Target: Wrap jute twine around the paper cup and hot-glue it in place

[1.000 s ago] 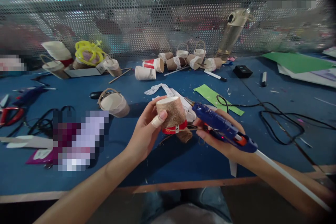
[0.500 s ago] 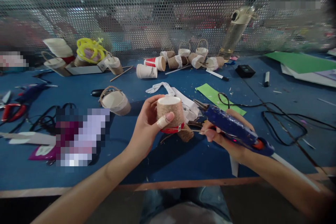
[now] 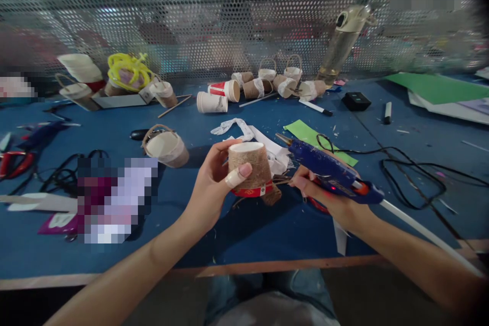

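My left hand [image 3: 214,183] is closed around a paper cup [image 3: 250,163] wrapped in brown twine, with a red printed band showing below the twine. A bandage covers that thumb. In my right hand [image 3: 324,196] is a blue hot glue gun [image 3: 324,165], its metal nozzle pointing left towards the cup and a white glue stick trailing from its back. Those fingers also seem to pinch a strand of twine [image 3: 282,181] running from the cup. Under and behind the cup lies a brown twine bundle [image 3: 272,195], partly hidden, beside white lace [image 3: 278,160].
A twine-handled cup [image 3: 168,148] stands left of my hands. Several decorated cups [image 3: 284,85] and stacked paper cups [image 3: 212,103] line the back near a water bottle [image 3: 340,46]. Green paper [image 3: 301,132] and a black cord [image 3: 405,165] lie to the right, red-handled scissors [image 3: 15,163] far left.
The glue gun has shifted slightly left and up, its nozzle nearer the cup. The cup has turned a little, and more of its red band shows.
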`<state>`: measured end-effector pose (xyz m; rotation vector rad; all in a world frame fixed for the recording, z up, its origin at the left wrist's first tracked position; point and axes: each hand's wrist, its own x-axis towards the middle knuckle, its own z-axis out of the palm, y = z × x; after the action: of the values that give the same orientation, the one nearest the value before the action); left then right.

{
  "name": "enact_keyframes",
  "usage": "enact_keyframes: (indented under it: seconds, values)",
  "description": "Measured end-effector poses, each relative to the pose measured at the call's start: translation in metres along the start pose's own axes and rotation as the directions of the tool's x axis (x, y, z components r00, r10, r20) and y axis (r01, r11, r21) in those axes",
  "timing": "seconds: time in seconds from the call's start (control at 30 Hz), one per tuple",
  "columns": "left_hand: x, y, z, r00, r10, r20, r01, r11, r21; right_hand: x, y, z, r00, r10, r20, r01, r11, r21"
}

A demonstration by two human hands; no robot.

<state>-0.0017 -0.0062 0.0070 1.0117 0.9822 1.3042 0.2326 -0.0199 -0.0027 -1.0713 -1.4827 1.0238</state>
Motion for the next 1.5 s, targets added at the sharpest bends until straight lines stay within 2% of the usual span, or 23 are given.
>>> enact_keyframes:
  seconds: [0.23,0.43,0.57,0.9,1.1,1.23,1.37,1.5]
  values:
    - [-0.001,-0.001,-0.001,0.999,-0.029,0.040,0.030,0.999,-0.026,0.002,0.000,0.000,0.999,-0.040,-0.025,0.039,0.998,-0.042]
    - [-0.002,-0.001,-0.001,0.997,-0.014,0.070,0.015,1.000,-0.019,0.005,-0.002,-0.004,0.996,-0.074,0.046,0.080,0.985,-0.152]
    - [-0.002,-0.001,-0.001,0.994,-0.006,0.108,0.009,0.999,-0.032,0.005,-0.003,0.000,0.997,-0.066,-0.027,0.063,0.992,-0.112]
    - [-0.003,-0.006,-0.001,0.990,-0.011,0.139,0.021,0.998,-0.065,0.006,0.002,0.003,0.997,-0.048,-0.059,0.044,0.996,-0.073]
    - [-0.004,-0.009,-0.001,0.985,0.027,0.168,-0.012,0.996,-0.088,0.005,0.004,0.005,0.996,-0.048,-0.081,0.044,0.998,-0.054]
    - [-0.005,-0.010,-0.001,0.982,0.052,0.184,-0.038,0.996,-0.080,0.001,0.007,0.005,0.997,0.000,-0.077,-0.001,1.000,-0.014]
    - [-0.006,-0.010,0.000,0.978,0.086,0.190,-0.074,0.995,-0.069,-0.001,0.007,0.005,0.995,-0.005,-0.095,0.006,1.000,0.009]
    - [-0.004,-0.011,-0.003,0.962,0.117,0.248,-0.100,0.992,-0.078,-0.001,0.006,0.008,0.998,0.025,-0.058,-0.021,0.998,0.061]
